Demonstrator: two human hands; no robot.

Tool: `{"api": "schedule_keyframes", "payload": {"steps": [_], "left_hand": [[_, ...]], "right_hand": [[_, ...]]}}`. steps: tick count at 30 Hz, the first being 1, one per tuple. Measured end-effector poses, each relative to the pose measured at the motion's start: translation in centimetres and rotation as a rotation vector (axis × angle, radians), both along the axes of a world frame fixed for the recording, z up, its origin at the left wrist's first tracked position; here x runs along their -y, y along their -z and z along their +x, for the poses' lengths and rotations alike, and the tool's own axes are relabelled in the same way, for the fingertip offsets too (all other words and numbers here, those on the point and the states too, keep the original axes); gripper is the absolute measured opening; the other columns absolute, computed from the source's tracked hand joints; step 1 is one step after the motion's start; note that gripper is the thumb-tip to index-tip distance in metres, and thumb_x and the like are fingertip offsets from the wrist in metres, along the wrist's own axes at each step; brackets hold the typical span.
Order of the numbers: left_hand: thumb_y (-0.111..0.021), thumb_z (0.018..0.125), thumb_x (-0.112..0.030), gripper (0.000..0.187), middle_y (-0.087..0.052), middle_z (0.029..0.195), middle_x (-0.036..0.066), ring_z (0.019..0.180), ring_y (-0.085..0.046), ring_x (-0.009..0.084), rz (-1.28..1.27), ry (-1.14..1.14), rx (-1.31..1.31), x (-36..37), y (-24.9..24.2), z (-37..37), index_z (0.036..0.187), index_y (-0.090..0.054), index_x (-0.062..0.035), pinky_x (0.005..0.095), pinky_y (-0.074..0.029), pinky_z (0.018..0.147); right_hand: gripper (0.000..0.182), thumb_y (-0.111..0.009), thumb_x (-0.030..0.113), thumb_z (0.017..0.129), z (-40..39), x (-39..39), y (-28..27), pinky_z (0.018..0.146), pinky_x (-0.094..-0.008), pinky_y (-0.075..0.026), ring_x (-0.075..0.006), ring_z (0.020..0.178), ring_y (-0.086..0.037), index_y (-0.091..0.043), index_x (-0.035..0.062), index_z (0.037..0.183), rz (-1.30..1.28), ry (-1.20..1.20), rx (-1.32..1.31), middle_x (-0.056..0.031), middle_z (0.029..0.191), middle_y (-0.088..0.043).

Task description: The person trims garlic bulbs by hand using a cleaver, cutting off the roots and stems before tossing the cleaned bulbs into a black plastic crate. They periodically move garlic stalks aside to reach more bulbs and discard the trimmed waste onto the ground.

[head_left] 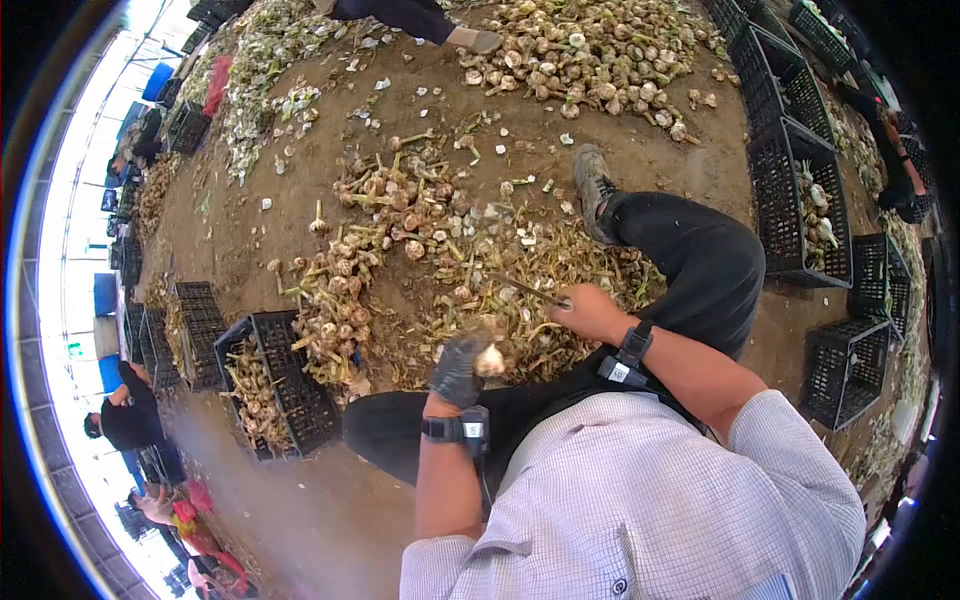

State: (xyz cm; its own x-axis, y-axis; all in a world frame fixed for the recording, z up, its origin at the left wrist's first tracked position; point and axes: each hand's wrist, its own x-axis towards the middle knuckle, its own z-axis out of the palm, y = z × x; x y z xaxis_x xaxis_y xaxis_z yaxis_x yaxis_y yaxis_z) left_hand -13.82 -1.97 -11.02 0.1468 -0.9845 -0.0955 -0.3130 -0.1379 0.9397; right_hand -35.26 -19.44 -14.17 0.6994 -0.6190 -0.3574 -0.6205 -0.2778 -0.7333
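Note:
A dark glove covers my left hand (461,372), which is closed around a pale garlic bulb (489,361). To its right, my bare right hand (590,312) is wrapped round the handle of a knife (527,290), its dark blade pointing up and left. The blade and the bulb are apart. Beneath and beyond both hands lie cut stalks and peelings (520,250) on the dirt floor. A heap of garlic with stalks (335,305) spreads to the left of my hands.
A black crate (300,400) holding stalked garlic stands at the left. More black crates (800,215) line the right side. A large garlic pile (600,50) lies ahead, near another person's foot (485,42). Other people (135,415) are at the far left and right.

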Motion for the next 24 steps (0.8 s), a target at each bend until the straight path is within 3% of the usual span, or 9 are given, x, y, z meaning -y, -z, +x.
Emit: {"api": "schedule_keyframes", "payload": {"steps": [2,6,10,13,16,17,19,20,24], "left_hand": [[-0.066,0.086,-0.02,0.031,-0.065,0.109,0.015,0.09,-0.066,0.0301,0.247,0.011,-0.192,0.4,4.3,-1.2,0.114,-0.062,-0.0073,0.0391,-0.053,0.081],[-0.066,0.086,-0.021,0.033,-0.065,0.104,0.017,0.087,-0.065,0.0256,0.321,0.144,0.085,2.0,7.2,-3.7,0.115,-0.061,-0.0058,0.0359,-0.053,0.077],[-0.074,0.08,-0.01,0.049,-0.06,0.118,0.008,0.103,-0.059,0.0202,0.465,0.299,0.042,4.0,0.5,-2.5,0.126,-0.055,-0.0073,0.0333,-0.051,0.086],[-0.069,0.085,-0.024,0.055,-0.055,0.129,0.014,0.116,-0.054,0.0272,0.603,0.091,0.153,4.3,7.0,1.1,0.132,-0.051,-0.0048,0.0376,-0.046,0.095],[-0.063,0.089,-0.038,0.064,-0.049,0.14,0.021,0.128,-0.048,0.0343,0.866,-0.11,0.499,5.8,12.9,5.2,0.139,-0.046,-0.0023,0.042,-0.042,0.104],[-0.063,0.088,-0.041,0.063,-0.051,0.138,0.021,0.126,-0.05,0.0357,0.956,-0.068,0.569,7.1,13.0,6.1,0.136,-0.05,-0.0019,0.0429,-0.044,0.102],[-0.063,0.087,-0.044,0.06,-0.055,0.133,0.021,0.121,-0.054,0.037,1.072,0.007,0.67,8.1,15.4,8.5,0.13,-0.056,-0.0016,0.0439,-0.047,0.098],[-0.063,0.088,-0.043,0.057,-0.057,0.131,0.021,0.118,-0.056,0.0369,1.094,0.04,0.701,7.5,19.1,10.0,0.127,-0.058,-0.0018,0.0439,-0.049,0.096],[-0.064,0.086,-0.045,0.053,-0.061,0.125,0.019,0.114,-0.06,0.0347,1.098,0.033,0.765,8.6,23.5,10.9,0.12,-0.064,-0.0044,0.0432,-0.051,0.092]], "right_hand": [[0.036,-0.071,0.034,0.082,0.8,-0.2,-1.3,0.061,-0.037,-0.047,-0.0234,0.06,-0.058,-0.066,-0.0015,0.085,0.254,0.068,0.098,-0.0099,0.067,-0.062],[0.036,-0.076,0.028,0.078,1.8,-1.9,0.5,0.058,-0.03,-0.044,-0.0104,0.06,-0.051,-0.064,-0.0018,0.093,0.381,0.135,0.272,-0.0013,0.067,-0.056],[0.039,-0.076,0.026,0.075,1.4,-0.9,-1.1,0.059,-0.0312,-0.045,-0.0128,0.062,-0.054,-0.063,-0.0026,0.097,0.477,0.184,0.208,-0.0035,0.071,-0.059],[0.032,-0.075,0.023,0.076,0.3,2.1,-0.1,0.058,-0.0318,-0.046,-0.0143,0.062,-0.056,-0.062,-0.0007,0.093,0.385,0.219,0.011,-0.0043,0.071,-0.06],[0.019,-0.071,0.015,0.079,0.0,7.9,-2.2,0.055,-0.0316,-0.045,-0.0158,0.061,-0.057,-0.063,0.0027,0.091,0.264,0.697,0.338,-0.0048,0.07,-0.061],[0.024,-0.071,0.012,0.08,0.1,11.1,-4.7,0.055,-0.0348,-0.048,-0.0156,0.063,-0.059,-0.062,-0.0053,0.093,0.236,0.856,0.343,-0.0099,0.075,-0.064],[0.022,-0.07,0.012,0.085,0.3,16.0,-9.2,0.053,-0.0272,-0.047,-0.0124,0.064,-0.059,-0.058,-0.0018,0.099,0.231,1.155,0.811,-0.0067,0.081,-0.065],[0.022,-0.068,0.011,0.088,0.1,18.0,-9.9,0.056,-0.0261,-0.048,-0.0127,0.065,-0.059,-0.058,-0.0016,0.103,0.141,1.073,1.002,-0.0064,0.084,-0.065],[0.022,-0.067,0.012,0.088,-1.0,18.4,-10.5,0.065,-0.0263,-0.049,-0.0112,0.071,-0.06,-0.06,-0.001,0.105,0.116,0.903,0.641,-0.0039,0.086,-0.065]]}}
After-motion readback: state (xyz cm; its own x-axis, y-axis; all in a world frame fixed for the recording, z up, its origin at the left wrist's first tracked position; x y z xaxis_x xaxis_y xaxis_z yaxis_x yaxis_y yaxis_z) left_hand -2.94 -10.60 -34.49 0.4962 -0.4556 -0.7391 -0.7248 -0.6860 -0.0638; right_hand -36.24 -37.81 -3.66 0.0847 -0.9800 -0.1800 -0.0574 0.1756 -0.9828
